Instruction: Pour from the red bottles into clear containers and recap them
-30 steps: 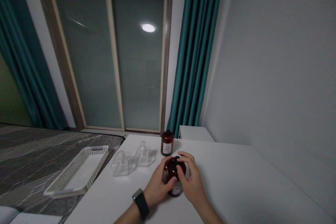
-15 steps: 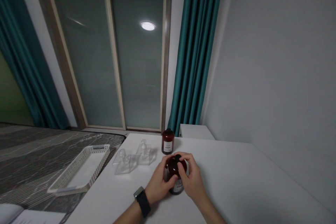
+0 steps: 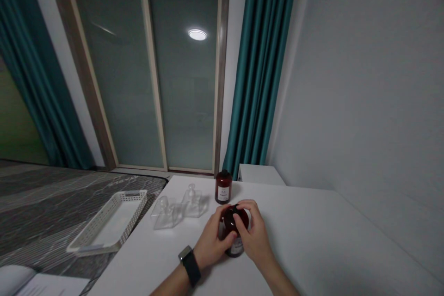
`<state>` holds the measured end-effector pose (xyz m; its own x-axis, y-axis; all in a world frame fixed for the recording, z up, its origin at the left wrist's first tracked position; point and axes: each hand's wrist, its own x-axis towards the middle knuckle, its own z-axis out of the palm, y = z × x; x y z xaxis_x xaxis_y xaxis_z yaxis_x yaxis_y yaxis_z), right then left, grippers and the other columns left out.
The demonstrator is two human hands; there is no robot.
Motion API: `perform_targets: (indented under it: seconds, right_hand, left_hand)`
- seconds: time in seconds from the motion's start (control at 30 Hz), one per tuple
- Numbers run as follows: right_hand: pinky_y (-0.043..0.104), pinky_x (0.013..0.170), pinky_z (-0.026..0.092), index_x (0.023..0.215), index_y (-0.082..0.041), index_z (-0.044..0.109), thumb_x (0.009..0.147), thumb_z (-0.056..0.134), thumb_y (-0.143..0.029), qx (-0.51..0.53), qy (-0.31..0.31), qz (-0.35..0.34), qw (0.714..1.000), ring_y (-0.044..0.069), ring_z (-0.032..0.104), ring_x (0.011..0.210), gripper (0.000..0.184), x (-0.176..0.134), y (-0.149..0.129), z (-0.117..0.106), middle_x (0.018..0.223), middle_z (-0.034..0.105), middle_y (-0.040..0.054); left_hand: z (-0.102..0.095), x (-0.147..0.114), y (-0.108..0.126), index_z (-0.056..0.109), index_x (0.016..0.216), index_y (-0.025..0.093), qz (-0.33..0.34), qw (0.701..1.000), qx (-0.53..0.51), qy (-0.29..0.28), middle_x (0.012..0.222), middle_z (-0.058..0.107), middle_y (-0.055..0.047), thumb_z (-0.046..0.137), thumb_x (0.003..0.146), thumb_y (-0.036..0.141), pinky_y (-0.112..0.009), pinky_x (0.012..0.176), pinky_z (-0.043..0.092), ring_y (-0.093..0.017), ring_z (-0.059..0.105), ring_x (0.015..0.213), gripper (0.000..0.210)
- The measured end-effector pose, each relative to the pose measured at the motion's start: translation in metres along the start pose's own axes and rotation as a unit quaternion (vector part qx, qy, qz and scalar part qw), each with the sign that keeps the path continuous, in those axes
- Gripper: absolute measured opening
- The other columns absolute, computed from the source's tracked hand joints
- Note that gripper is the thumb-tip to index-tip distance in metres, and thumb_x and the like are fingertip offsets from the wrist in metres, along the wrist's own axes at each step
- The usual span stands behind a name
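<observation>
A dark brown bottle with a pale label stands on the white table, between my two hands. My left hand, with a watch on its wrist, is wrapped round the bottle's left side. The fingers of my right hand pinch the black cap at the top, partly hiding it. Just behind stands a second brown bottle, upright, with a black cap and white label. To the left, two clear square containers with round-knobbed tops sit side by side.
A white perforated basket lies left of the table on a dark patterned surface. An open book is at the lower left. Behind the white table stands a low white cabinet, near a teal curtain and the right wall.
The whole view has shifted slightly. Both hands stay on the bottle and cap, with the right fingers moved only a little at the top.
</observation>
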<state>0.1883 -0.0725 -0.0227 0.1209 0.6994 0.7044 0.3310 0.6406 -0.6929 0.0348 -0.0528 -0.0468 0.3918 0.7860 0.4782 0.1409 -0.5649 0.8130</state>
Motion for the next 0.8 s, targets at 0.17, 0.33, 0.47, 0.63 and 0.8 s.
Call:
perform_targets:
  seconds: [0.17, 0.33, 0.47, 0.63, 0.8]
  right_hand:
    - [0.038, 0.096, 0.047, 0.113, -0.024, 0.056, 0.088, 0.058, -0.018, -0.005, -0.032, 0.021, 0.999, 0.023, 0.059, 0.107, 0.026, -0.001, 0.001, -0.005, 0.110, 0.061, 0.0065]
    - [0.038, 0.097, 0.046, 0.113, -0.025, 0.057, 0.086, 0.060, -0.017, -0.011, -0.031, 0.021, 0.999, 0.023, 0.057, 0.108, 0.029, -0.002, 0.003, -0.009, 0.110, 0.059, 0.0058]
    - [0.039, 0.099, 0.046, 0.117, -0.025, 0.056, 0.085, 0.060, -0.016, 0.012, -0.055, 0.032, 0.998, 0.023, 0.057, 0.110, 0.034, -0.003, 0.004, -0.010, 0.114, 0.059, 0.0061]
    - [0.041, 0.100, 0.047, 0.119, -0.025, 0.056, 0.082, 0.062, -0.013, 0.039, -0.053, 0.043, 0.997, 0.024, 0.057, 0.110, 0.039, -0.005, 0.007, -0.008, 0.115, 0.058, 0.0062]
    - [0.041, 0.099, 0.048, 0.119, -0.026, 0.058, 0.081, 0.063, -0.014, 0.033, -0.052, 0.040, 0.997, 0.024, 0.057, 0.111, 0.039, -0.004, 0.006, -0.009, 0.114, 0.058, 0.0064]
  left_hand:
    - [-0.001, -0.002, -0.002, 0.043, 0.137, 0.019, -0.003, 1.000, 0.006, 0.000, 0.134, 0.056, -0.014, 0.064, 0.084, 0.028, -0.045, 0.106, 0.039, -0.031, 0.053, 0.122, 0.057]
    - [-0.001, -0.001, -0.001, 0.043, 0.136, 0.018, -0.009, 1.000, 0.006, -0.005, 0.134, 0.056, -0.014, 0.064, 0.084, 0.028, -0.045, 0.105, 0.040, -0.031, 0.054, 0.120, 0.057]
    - [-0.002, -0.001, 0.002, 0.043, 0.135, 0.018, -0.013, 1.000, 0.006, -0.008, 0.132, 0.057, -0.013, 0.064, 0.084, 0.027, -0.045, 0.105, 0.040, -0.030, 0.054, 0.120, 0.056]
    - [-0.003, 0.001, 0.006, 0.043, 0.135, 0.017, -0.016, 1.000, -0.002, -0.012, 0.133, 0.056, -0.014, 0.062, 0.083, 0.025, -0.046, 0.106, 0.039, -0.030, 0.053, 0.121, 0.056]
    - [-0.004, 0.002, 0.009, 0.043, 0.135, 0.018, -0.010, 1.000, -0.009, -0.017, 0.134, 0.056, -0.014, 0.063, 0.084, 0.026, -0.045, 0.107, 0.039, -0.030, 0.053, 0.122, 0.055]
